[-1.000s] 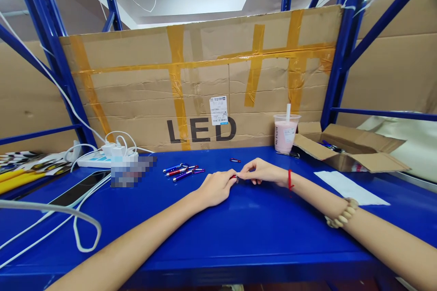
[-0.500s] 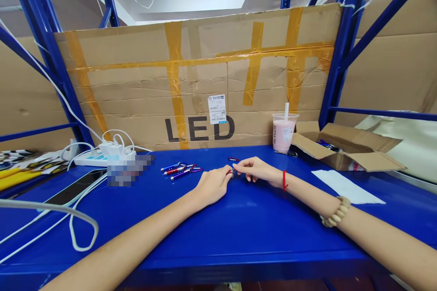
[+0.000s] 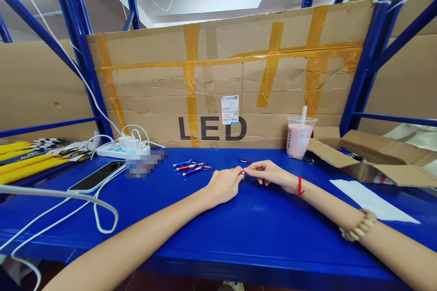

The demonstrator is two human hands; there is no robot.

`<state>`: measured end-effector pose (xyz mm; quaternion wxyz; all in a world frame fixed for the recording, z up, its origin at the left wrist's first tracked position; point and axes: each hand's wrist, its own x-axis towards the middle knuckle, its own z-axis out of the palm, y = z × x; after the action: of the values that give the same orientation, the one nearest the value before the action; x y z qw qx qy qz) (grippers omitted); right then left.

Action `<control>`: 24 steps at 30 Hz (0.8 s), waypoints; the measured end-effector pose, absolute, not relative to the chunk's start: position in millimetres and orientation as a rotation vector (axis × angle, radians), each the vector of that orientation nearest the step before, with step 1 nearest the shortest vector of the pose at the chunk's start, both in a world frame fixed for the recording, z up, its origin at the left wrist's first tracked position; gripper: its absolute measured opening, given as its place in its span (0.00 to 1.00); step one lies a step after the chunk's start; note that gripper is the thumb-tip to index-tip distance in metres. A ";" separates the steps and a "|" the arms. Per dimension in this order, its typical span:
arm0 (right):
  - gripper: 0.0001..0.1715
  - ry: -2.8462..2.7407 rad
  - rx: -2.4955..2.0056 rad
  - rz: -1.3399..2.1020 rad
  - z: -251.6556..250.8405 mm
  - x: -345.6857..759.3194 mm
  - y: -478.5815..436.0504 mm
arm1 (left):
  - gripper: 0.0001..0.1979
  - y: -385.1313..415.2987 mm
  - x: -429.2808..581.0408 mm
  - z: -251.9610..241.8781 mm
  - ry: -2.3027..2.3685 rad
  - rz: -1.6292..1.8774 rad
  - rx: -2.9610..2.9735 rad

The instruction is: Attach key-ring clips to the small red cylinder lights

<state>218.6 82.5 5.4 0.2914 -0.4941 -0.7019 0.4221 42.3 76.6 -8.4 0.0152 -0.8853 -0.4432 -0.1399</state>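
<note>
My left hand [image 3: 223,185] is closed around a small red metal tube [image 3: 242,173] with a silver end, most of it hidden by the fingers. My right hand [image 3: 269,173] meets it from the right, thumb and forefinger pinched at that silver end; any smaller part between those fingertips is too small to make out. Left of my hands lie several slim metal tubes with clips: a blue one [image 3: 184,163], a red one [image 3: 186,168] and a purple one [image 3: 193,172]. Just beyond my fingertips lies a small red clip [image 3: 244,161] on the blue table [image 3: 218,241].
At the right stand a cup of pink drink [image 3: 299,138] and an open cardboard box [image 3: 362,159], with a white paper [image 3: 372,202] before them. A phone [image 3: 97,177], a power strip [image 3: 112,149] and white cables occupy the left. A large cardboard sheet [image 3: 153,95] closes the back.
The whole view has shifted, so the scene sits further right in the picture. Both hands stay together at the red tube, its silver end showing slightly differently.
</note>
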 end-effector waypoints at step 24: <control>0.27 -1.710 -1.321 1.177 1.8 215.7 83.2 | 0.09 74.9 40.3 -7.6 -1.422 -0.501 -2.723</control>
<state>215.7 83.2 1.8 0.3341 -0.5060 -0.6549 0.4511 40.3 74.9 -7.6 0.0143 -0.8748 -0.4567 -0.1611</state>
